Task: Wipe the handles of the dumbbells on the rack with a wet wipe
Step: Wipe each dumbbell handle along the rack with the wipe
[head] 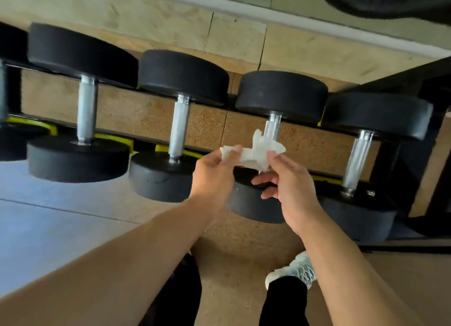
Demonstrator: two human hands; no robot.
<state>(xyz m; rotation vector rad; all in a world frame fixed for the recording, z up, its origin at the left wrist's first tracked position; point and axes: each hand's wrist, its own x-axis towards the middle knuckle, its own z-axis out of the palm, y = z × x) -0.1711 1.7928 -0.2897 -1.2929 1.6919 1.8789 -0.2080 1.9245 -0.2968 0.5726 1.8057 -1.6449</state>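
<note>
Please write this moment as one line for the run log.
left hand: pinches wet wipe | right hand: pinches wet wipe | wipe: against third dumbbell handle

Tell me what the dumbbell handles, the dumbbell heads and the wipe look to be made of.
Dumbbell handles: bare metal, probably steel; silvery with a fine knurled texture.
Dumbbell heads: likely rubber or rubber-coated; matte black, no shine.
Wipe: thin white nonwoven or paper-like sheet, crumpled and slightly translucent, held by both hands.

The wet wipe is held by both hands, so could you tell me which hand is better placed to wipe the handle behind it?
Probably the right hand: it pinches the wet wipe nearest the handle.
</note>
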